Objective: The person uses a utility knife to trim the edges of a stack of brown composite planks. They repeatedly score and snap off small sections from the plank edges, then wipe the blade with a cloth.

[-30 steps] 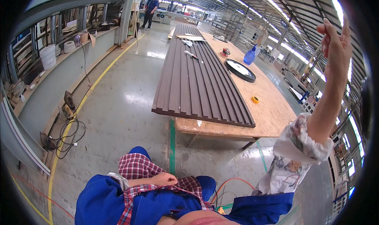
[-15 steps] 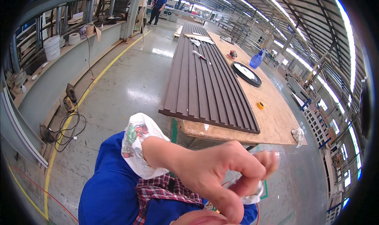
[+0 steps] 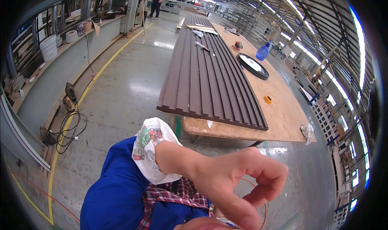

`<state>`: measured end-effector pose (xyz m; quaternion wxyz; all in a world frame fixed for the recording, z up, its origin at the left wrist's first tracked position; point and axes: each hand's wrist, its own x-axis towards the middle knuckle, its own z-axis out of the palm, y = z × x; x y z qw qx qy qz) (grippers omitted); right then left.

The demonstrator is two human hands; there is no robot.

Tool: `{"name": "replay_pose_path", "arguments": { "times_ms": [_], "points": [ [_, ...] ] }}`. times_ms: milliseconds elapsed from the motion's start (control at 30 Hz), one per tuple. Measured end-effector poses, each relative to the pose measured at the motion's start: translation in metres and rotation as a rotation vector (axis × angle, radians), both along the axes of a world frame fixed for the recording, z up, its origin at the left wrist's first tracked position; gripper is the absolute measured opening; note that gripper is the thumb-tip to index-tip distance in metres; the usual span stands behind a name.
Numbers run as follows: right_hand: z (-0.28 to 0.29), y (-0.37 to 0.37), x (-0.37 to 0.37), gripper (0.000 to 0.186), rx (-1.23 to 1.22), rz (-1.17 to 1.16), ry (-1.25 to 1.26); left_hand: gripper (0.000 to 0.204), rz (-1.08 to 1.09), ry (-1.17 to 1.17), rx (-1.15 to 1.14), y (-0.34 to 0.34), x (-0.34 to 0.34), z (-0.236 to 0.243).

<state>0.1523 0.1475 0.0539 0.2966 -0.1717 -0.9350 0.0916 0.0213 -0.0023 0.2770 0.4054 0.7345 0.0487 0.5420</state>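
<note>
My left hand (image 3: 238,177) reaches across the lower middle, in front of my chest. Its fingers curl loosely and the thumb points down, apart from them; nothing shows in its grasp. A white printed sleeve cover (image 3: 155,151) wraps that forearm. My right hand cannot be made out; my left hand covers the area at the lower edge. Beyond my hand, a long dark brown grooved panel (image 3: 214,96) lies on a wooden worktable (image 3: 291,123), touched by neither hand. On the panel are a slim cutter-like tool (image 3: 202,46), a crumpled white piece (image 3: 198,33) and pale strips (image 3: 202,28).
Right of the panel lie a yellow tape roll (image 3: 268,99), a round black-rimmed mirror (image 3: 253,66), a blue spray bottle (image 3: 263,51) and a red tool (image 3: 237,46). Crumpled plastic (image 3: 307,133) hangs at the table's corner. Cables (image 3: 72,129) coil on the left floor. A person (image 3: 157,3) stands far back.
My left hand has shifted slightly right and down. Blurred fingers and a white cuff behind it no longer show. The whole view has tilted slightly.
</note>
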Motion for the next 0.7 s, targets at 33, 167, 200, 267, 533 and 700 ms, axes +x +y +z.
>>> {"name": "replay_pose_path", "arguments": {
  "times_ms": [33,167,200,267,533,700],
  "points": [
    [-0.001,-0.001,-0.001,0.047,-0.014,0.004,-0.013,0.076,-0.048,-0.056,-0.05,0.0,0.002,-0.002],
    [-0.003,-0.005,0.007,0.049,-0.067,-0.023,-0.061,0.066,-0.158,-0.201,-0.131,0.001,0.009,-0.007],
    [-0.003,-0.005,0.01,0.049,-0.082,-0.043,-0.071,0.064,-0.176,-0.222,-0.13,0.003,0.01,-0.006],
    [0.0,-0.001,0.013,0.05,-0.117,-0.076,-0.075,0.044,-0.094,-0.182,-0.163,0.003,0.013,-0.001],
    [0.06,0.006,-0.035,0.05,0.334,-0.155,0.011,0.038,-0.133,0.01,-0.339,-0.013,0.048,-0.055],
    [0.066,0.007,-0.032,0.034,0.402,-0.241,-0.038,0.059,-0.391,0.082,-0.35,-0.001,0.055,-0.059]
  ]
}}
